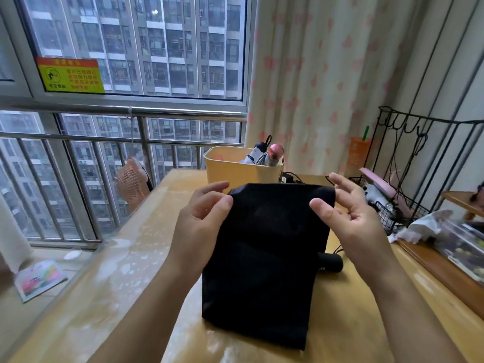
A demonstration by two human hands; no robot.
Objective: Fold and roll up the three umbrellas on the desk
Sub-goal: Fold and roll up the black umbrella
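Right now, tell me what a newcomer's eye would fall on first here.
The black umbrella stands out, a dark sheet held up over the middle of the desk between the left hand and the right hand. Behind it, a yellow bin holds folded umbrellas, one with a pink handle. Far left, a yellow sticker glows on the window.

The umbrella [264,258] stands in the middle of the desk [146,258], with the left hand [207,213] at its upper left corner, the right hand [351,213] at its upper right, and its handle [331,262] sticking out low on the right. Behind it on the desk sits a tub [235,171] with two more umbrellas [272,155] in it. A wire rack [408,210] stands to the right and a fan [131,183] beyond the desk's left edge.
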